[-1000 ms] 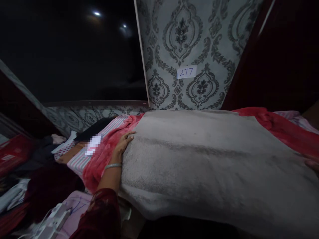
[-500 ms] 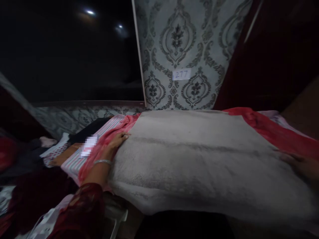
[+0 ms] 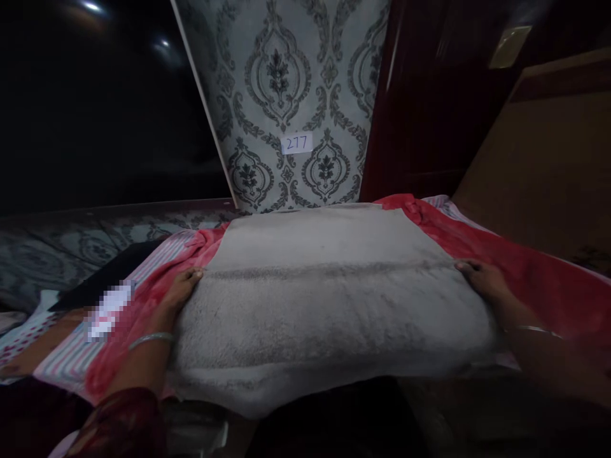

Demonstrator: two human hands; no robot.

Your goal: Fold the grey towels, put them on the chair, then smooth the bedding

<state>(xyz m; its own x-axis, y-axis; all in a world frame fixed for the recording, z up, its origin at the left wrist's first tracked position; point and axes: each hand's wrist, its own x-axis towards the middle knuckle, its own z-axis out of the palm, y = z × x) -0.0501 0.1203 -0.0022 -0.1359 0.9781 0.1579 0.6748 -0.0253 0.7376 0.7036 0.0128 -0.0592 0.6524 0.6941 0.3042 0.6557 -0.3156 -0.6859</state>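
A plush grey cloth [image 3: 324, 312], which looks like a towel or small blanket, lies spread in front of me with a crease running across its middle. At its left edge, by the end of the crease, my left hand [image 3: 184, 286] pinches the border between thumb and fingers. Opposite, my right hand [image 3: 483, 280] grips the right edge with curled fingers. Under the grey cloth lies a red cloth [image 3: 515, 254], showing on both sides. The near border of the grey cloth hangs down towards me.
A striped cloth [image 3: 62, 362] lies beneath the red one, with a blurred-out white item [image 3: 109, 312] on it. Behind stand a patterned wall [image 3: 281, 172] with a label reading 277 [image 3: 296, 143], a large dark screen [image 3: 109, 114], and a cardboard box [image 3: 548, 165] at right.
My view has turned to the right, so the scene sits further left. My right hand has come inward along with the cloth's right edge; my left hand keeps its hold on the left edge.
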